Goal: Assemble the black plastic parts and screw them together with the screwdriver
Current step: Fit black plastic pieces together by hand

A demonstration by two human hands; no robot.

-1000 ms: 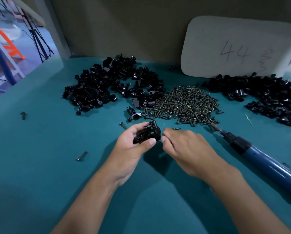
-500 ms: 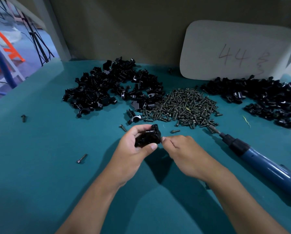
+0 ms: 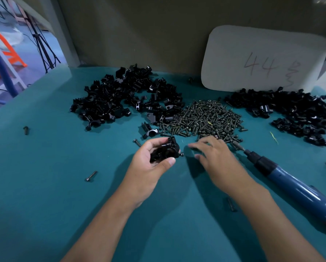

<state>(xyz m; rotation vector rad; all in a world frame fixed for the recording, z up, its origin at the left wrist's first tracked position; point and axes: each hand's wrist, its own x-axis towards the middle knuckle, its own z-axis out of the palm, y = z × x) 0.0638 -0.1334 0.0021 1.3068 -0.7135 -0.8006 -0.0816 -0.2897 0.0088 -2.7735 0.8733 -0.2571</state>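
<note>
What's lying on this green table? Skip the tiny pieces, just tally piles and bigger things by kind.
Piles of black plastic parts: 2, left pile and right pile
Screw pile: 1
Screwdriver: 1
White card: 1
Black part held in left hand: 1
Total: 6

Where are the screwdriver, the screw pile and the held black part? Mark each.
screwdriver (image 3: 298, 183), head view, blue handle.
screw pile (image 3: 205, 116), head view, middle of heap.
black part (image 3: 165, 150), head view, body between left fingers.
</note>
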